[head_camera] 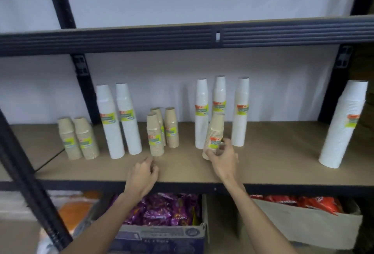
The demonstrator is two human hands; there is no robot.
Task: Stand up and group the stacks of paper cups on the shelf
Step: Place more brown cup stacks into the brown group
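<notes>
My right hand [223,158] grips a short brown cup stack [215,130] near its base, tilted slightly, in front of three tall white stacks [240,112]. My left hand [144,174] hovers over the shelf board [273,164] with loosely curled fingers, holding nothing, just below three short brown stacks [154,134]. Further left stand two tall white stacks [119,120] and two short brown stacks [79,138]. One big white stack [344,124] stands alone at the far right. All stacks are upright.
A black upper shelf beam [182,37] runs overhead, with black uprights [83,83] at the back. Below the shelf sit a box of purple packets [162,211] and a box of red packets [303,203]. A black post [26,182] crosses the left foreground.
</notes>
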